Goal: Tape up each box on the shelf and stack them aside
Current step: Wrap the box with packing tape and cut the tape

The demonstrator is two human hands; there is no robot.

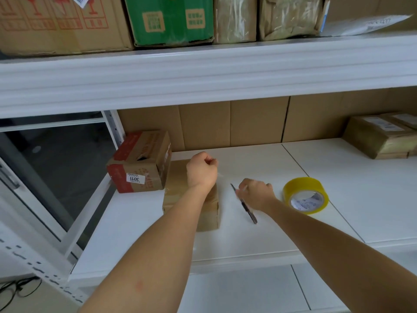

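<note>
A small brown cardboard box (180, 190) lies on the white shelf (259, 233), partly under my left forearm. My left hand (202, 169) is curled above the box's far end, and a faint clear strip of tape runs from it to the right. My right hand (256, 194) grips a dark utility knife (249, 211) just right of the box. A yellow tape roll (305, 195) stands on the shelf to the right of that hand. A red-and-brown box (140, 163) with a 3011 label sits left of the small box, touching it.
Taped brown parcels (381, 136) are stacked at the far right of the shelf. Cardboard sheets line the back. An upper shelf (203, 71) overhangs, loaded with cartons including a green one (169, 19). A white shelf upright (112, 129) stands at the left.
</note>
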